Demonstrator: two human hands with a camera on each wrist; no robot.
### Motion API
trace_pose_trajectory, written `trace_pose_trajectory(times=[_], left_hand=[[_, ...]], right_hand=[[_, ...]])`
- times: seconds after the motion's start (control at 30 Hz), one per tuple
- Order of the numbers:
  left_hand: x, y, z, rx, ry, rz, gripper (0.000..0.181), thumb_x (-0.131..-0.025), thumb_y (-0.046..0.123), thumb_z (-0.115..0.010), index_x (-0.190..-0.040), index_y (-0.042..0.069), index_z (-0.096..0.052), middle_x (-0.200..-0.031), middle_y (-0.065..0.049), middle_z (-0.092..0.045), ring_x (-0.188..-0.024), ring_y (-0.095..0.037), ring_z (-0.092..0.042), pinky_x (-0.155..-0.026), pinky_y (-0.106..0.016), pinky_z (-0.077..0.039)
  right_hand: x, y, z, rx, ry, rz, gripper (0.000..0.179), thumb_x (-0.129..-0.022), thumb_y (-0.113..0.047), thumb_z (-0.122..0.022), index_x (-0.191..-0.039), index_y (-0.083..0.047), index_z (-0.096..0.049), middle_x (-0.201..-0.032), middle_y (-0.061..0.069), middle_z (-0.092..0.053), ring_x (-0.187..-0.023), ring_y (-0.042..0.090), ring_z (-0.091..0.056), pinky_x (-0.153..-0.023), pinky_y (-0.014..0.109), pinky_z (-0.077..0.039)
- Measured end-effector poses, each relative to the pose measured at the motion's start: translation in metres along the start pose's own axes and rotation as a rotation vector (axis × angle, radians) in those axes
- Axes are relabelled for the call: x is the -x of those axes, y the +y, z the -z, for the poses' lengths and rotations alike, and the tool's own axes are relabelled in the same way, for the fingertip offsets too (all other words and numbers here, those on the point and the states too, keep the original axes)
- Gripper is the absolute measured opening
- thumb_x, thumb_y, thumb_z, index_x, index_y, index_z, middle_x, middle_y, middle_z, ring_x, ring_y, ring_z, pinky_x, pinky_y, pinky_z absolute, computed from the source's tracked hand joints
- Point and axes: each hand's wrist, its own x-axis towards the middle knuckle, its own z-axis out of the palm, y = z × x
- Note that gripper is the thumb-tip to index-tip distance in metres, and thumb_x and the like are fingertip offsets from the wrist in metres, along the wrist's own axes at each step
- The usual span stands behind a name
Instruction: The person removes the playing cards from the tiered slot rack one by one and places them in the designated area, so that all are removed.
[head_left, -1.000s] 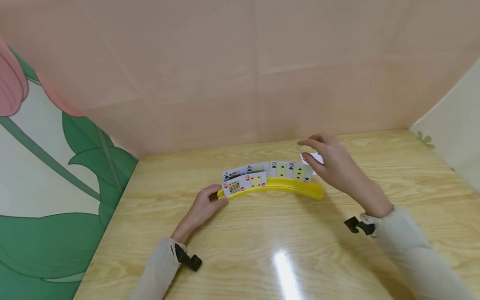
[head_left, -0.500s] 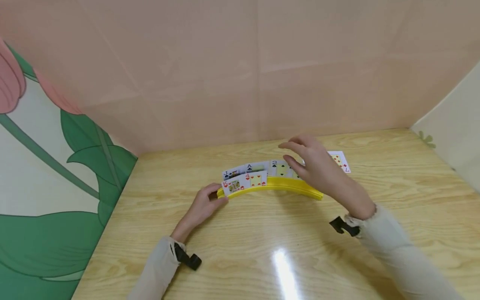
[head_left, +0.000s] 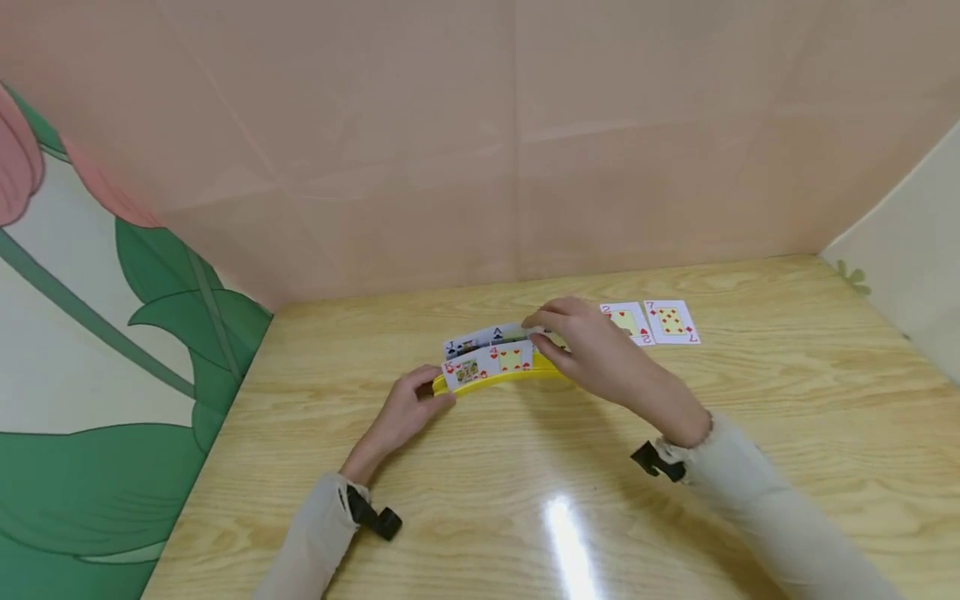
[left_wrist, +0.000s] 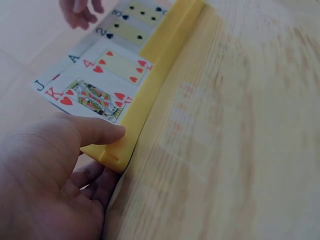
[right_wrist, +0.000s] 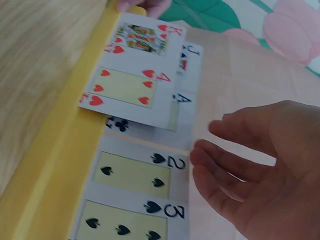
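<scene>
My left hand (head_left: 405, 408) grips the left end of a curved yellow card holder (left_wrist: 150, 92), thumb on its front and fingers behind. In its front row stand the king of hearts (left_wrist: 92, 100) and the four of hearts (right_wrist: 122, 87). Behind them, partly covered, are a jack (right_wrist: 191, 52) and an ace (right_wrist: 184, 107). To their right stand the two of spades (right_wrist: 132, 172) and three of spades (right_wrist: 125, 220). My right hand (head_left: 600, 354) hovers at the top edges of these back cards, fingers bent loosely, a small gap between them and the cards in the right wrist view.
Face up on the wooden table (head_left: 480, 492), behind the holder's right end, lie a two of hearts (head_left: 624, 321) and a seven of diamonds (head_left: 671, 322). A pinkish wall covering (head_left: 420, 167) rises at the table's back edge, and a flower mural (head_left: 82, 475) is at the left.
My right hand has moved left along the back row, from the holder's right end to near the two of spades. The two cards on the table have come into view. My left hand stays put.
</scene>
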Motion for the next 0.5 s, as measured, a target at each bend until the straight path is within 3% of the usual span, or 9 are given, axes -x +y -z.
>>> trace_pose_trajectory(times=[0.17, 0.5], left_hand=[[-0.001, -0.002, -0.001, -0.003, 0.015, -0.024, 0.030, -0.089, -0.003, -0.070, -0.120, -0.004, -0.068, -0.118, -0.017, -0.066, -0.102, -0.023, -0.060, -0.087, -0.034, -0.050], [0.002, 0.002, 0.001, -0.019, 0.021, -0.013, 0.030, -0.090, -0.003, -0.070, -0.120, -0.004, -0.068, -0.118, -0.018, -0.066, -0.104, -0.024, -0.061, -0.089, -0.036, -0.051]], right_hand=[[0.001, -0.002, -0.012, 0.037, -0.077, 0.005, 0.014, -0.093, -0.009, -0.070, -0.105, -0.005, -0.075, -0.107, 0.010, -0.071, -0.096, 0.024, -0.068, -0.073, 0.034, -0.057], [0.002, 0.000, -0.025, 0.021, -0.119, -0.011, 0.014, -0.092, -0.006, -0.069, -0.104, -0.004, -0.076, -0.105, 0.008, -0.071, -0.093, 0.023, -0.067, -0.071, 0.031, -0.055]])
